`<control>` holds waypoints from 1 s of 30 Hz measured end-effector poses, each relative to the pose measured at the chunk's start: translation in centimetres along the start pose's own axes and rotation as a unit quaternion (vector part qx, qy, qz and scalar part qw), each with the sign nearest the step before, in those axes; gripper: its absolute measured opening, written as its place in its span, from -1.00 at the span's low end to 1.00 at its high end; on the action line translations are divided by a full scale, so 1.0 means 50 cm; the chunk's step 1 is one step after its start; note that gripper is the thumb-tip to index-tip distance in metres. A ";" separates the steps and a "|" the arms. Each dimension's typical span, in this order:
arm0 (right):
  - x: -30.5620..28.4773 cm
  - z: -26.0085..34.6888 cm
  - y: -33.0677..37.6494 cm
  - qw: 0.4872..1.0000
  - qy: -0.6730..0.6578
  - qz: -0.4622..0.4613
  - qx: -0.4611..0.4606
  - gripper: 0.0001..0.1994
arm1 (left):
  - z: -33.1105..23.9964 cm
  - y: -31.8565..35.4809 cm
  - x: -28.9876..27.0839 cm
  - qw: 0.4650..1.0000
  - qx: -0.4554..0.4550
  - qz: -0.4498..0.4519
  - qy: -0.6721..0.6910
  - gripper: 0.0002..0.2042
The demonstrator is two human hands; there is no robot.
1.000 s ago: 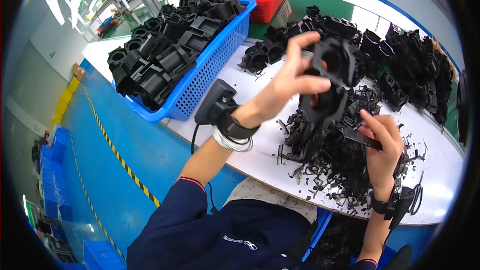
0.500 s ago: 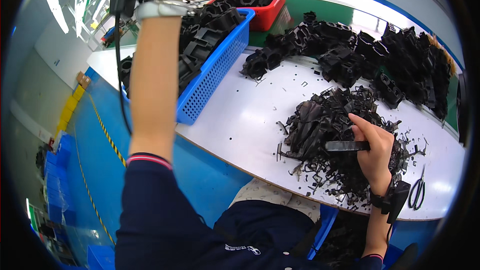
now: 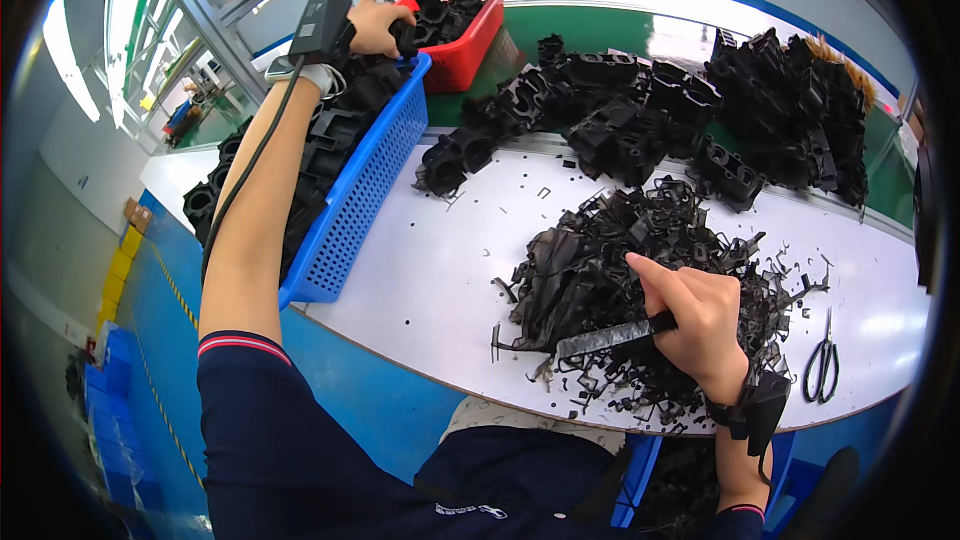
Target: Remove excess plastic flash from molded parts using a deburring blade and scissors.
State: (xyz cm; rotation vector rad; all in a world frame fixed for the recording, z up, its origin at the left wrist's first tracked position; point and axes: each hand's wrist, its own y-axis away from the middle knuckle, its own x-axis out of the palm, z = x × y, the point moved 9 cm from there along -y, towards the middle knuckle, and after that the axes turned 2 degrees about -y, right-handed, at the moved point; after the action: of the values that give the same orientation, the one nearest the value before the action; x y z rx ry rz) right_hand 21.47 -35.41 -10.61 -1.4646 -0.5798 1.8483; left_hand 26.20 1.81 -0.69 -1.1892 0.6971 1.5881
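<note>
My left hand reaches over the far end of a blue perforated basket filled with black moulded plastic parts. Its fingers curl over a black plastic part there, and the grip is partly hidden. In front of me my right hand is closed around the black grip of a flat, worn grey blade, which points left. Beneath that hand and blade spreads a heap of black plastic scraps on the white table.
A red basket with black parts stands behind the blue one. Along the table's far side lies a long pile of black moulded parts. Black-handled scissors lie at the right, near the front edge. A metal frame post rises at the far left.
My left hand has come down into view at the basket's far end. My right hand has turned, so the blade now slants down to the left. The whole view has shifted.
</note>
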 end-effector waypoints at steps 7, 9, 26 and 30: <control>0.007 0.004 -0.006 1.000 -0.001 0.010 -0.014 -0.46 | 0.082 -0.028 0.023 0.982 -0.006 0.037 0.184 -0.59; 0.007 0.001 -0.006 1.000 -0.003 0.011 -0.015 -0.47 | 0.090 -0.018 0.009 0.990 -0.010 0.028 0.136 -0.63; 0.017 0.003 -0.006 1.000 -0.004 0.018 -0.012 -0.47 | 0.112 0.056 -0.039 0.994 -0.047 0.038 0.092 -0.64; 0.015 0.011 -0.007 1.000 -0.003 0.026 -0.014 -0.47 | 0.118 0.068 0.004 0.998 0.021 0.025 0.046 -0.69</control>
State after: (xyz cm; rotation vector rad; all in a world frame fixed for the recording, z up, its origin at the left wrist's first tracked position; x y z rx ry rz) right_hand 20.95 -34.58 -10.72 -1.5059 -0.5790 1.8919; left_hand 20.94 5.82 0.83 -1.2276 0.8209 1.5600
